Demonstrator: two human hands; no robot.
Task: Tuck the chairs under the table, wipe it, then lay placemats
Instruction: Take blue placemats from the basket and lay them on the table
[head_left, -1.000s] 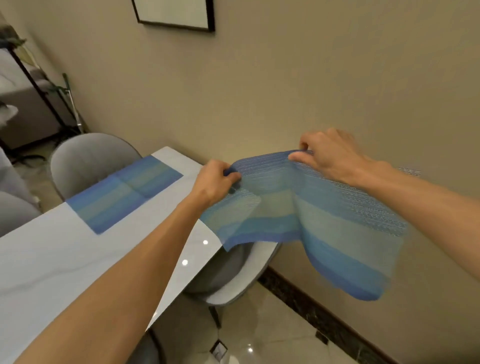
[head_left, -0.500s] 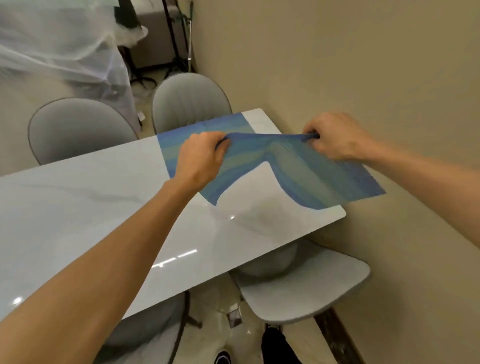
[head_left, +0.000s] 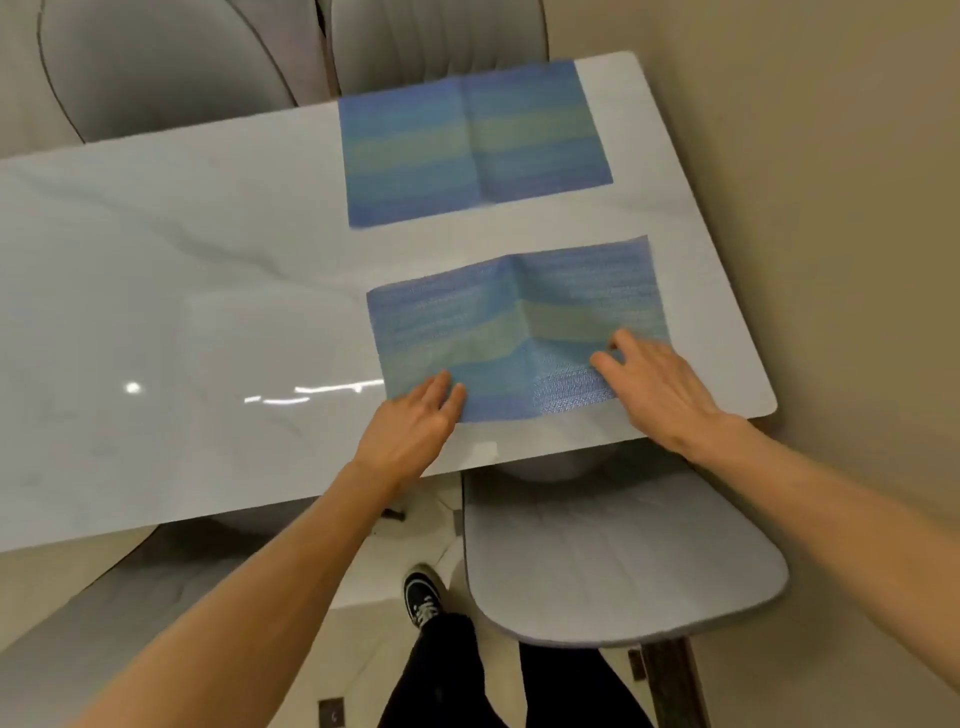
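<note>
Nearest of all, one black trouser leg (head_left: 447, 670) and one black sneaker with white laces (head_left: 422, 597) stand on the pale tiled floor (head_left: 374, 597). Just right of them, one grey padded chair (head_left: 618, 561) sits with its front part slid under the counter's near edge and most of its seat out in the open. A second grey shape shows under the counter at lower left, too cut off to name.

Now up onto the glossy white marble-look counter (head_left: 182, 312), and here are two hands, both flat. The left hand (head_left: 410, 426) lies with straight fingers, grip apart, fingertips pressing the near left corner of the near placemat (head_left: 514, 332). The right hand (head_left: 660, 384) spreads its fingers over the near right part of the same mat, grip apart too, nothing pinched.

Two placemats, count them. The near one lies towards the right end of the counter, close to its near edge: woven, banded in blue, teal and pale green, with a raised crease down its middle, so it humps up there rather than lying flat.

Beyond it, across a strip of bare counter, the far placemat (head_left: 467, 140) lies flat with the same bands and a faint centre fold line, against the far edge.

Further still, two grey chair backs rise behind the counter: the left one (head_left: 166, 67) and the right one (head_left: 436, 36). A beige wall (head_left: 805, 156) runs along the right.
</note>
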